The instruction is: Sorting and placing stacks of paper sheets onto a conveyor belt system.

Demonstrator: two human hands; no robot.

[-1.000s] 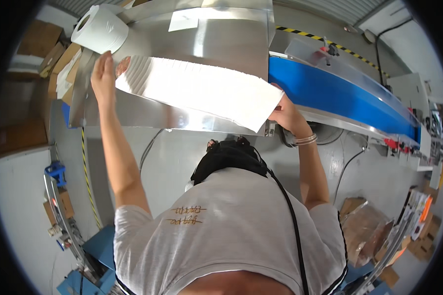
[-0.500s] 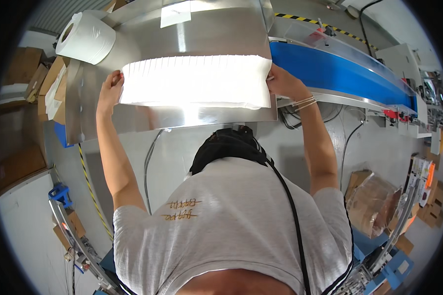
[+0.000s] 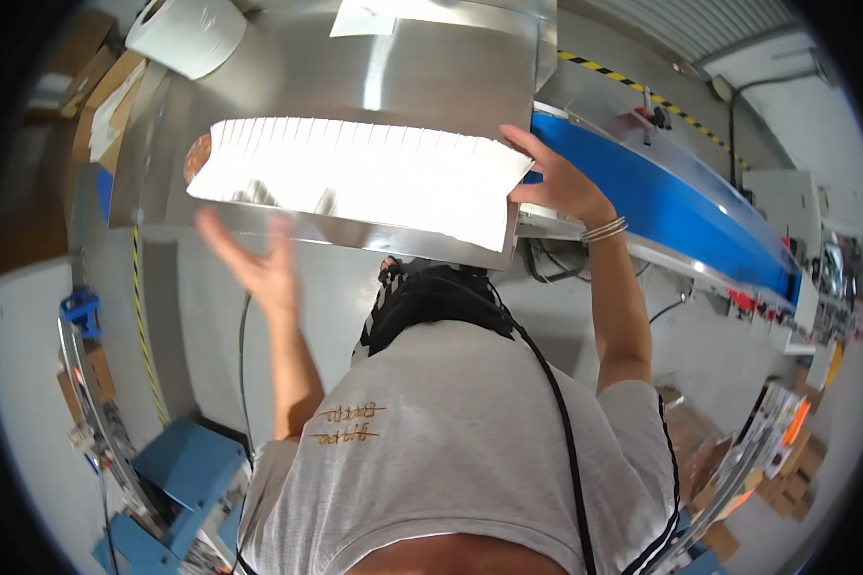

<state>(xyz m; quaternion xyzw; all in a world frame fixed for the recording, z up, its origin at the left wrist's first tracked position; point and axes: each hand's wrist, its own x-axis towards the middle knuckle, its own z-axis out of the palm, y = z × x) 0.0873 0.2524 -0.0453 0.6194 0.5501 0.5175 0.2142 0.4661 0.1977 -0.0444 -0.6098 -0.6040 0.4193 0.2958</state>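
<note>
A long row of thin white pieces [image 3: 355, 177], packed side by side with ridges along the far edge, lies on the steel table [image 3: 431, 77]. Its exact kind is washed out by glare. At the row's left end shows a round, reddish patterned piece [image 3: 198, 158]. My left hand [image 3: 259, 264] is off the row, in front of the table's near edge, with fingers spread and slightly blurred. Around the right end of the row, my right hand [image 3: 566, 187] has its thumb and fingers apart, the fingertips at or close to the white corner.
A large white roll [image 3: 187, 36] stands at the table's far left, and a white sheet [image 3: 362, 17] lies at the back. To the right runs a blue conveyor belt [image 3: 642, 201] with a clear guard. Cardboard boxes [image 3: 115, 96] are at the left.
My left hand has let go of the row's left end and drawn back toward me. My right hand's fingers have spread. The reddish piece now shows, and the view has turned.
</note>
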